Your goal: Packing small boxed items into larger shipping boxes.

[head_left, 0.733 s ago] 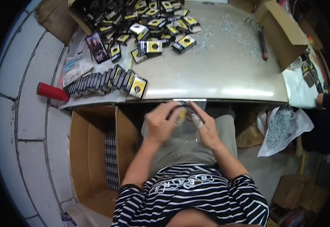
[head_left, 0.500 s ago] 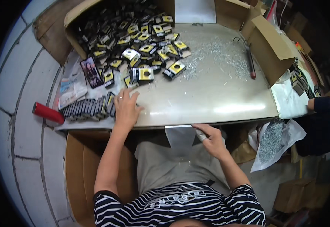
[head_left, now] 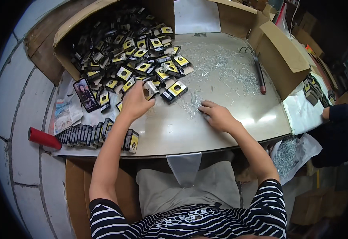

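Boxes (head_left: 150, 91) and pins (head_left: 194, 104) now adjoin the hands (head_left: 136, 104), farther forward than before.

Shows the table (head_left: 158, 139) brightly lit, with white glare near its front right edge; sinks into deep shadow inside the carton (head_left: 78, 22) and dims toward the far right. Bends the wall (head_left: 26, 159) visibly, blackens the corners, and turns soft in the background.

Left head fisheye: close overhead, facing down past striped shirt (head_left: 190, 225) onto tabletop (head_left: 182, 139).
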A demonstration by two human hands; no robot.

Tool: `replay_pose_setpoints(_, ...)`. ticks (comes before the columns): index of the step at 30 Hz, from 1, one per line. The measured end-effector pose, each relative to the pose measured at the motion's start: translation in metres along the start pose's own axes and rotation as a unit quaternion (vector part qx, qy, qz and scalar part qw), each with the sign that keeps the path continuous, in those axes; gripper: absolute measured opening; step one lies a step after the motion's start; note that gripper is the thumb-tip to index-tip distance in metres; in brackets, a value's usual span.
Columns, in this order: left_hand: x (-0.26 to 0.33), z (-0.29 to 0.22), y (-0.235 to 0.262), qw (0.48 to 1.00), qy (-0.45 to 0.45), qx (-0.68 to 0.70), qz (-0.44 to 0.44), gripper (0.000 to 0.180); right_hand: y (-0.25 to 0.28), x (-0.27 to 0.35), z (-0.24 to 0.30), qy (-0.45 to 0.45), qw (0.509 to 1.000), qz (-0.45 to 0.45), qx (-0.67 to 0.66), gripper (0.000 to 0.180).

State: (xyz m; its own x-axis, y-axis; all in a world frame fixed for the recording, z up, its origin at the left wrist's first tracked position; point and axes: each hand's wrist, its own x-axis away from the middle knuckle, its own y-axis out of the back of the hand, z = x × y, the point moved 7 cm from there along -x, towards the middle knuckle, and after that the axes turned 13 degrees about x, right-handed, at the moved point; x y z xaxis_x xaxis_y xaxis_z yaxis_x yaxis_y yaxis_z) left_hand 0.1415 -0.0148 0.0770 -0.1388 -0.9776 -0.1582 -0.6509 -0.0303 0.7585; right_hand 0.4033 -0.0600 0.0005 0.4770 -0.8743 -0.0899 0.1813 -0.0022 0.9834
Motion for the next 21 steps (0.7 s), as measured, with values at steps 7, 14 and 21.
replay_pose_setpoints(7,0.095,-0.013,-0.055,0.835,0.04,0.548,-0.01,0.047,-0.012,-0.011,0.035,-0.048,0.982,-0.184,-0.021,0.039)
replay_pose_setpoints(14,0.296,0.016,-0.093,0.628,0.208,0.749,0.03,0.055,0.007,0.03,0.018,-0.108,0.941,-0.073,-0.311,0.043)
replay_pose_setpoints(21,0.366,0.093,-0.233,0.842,0.245,0.455,0.154,0.054,-0.023,0.016,0.099,-0.006,0.99,-0.139,-0.037,0.041)
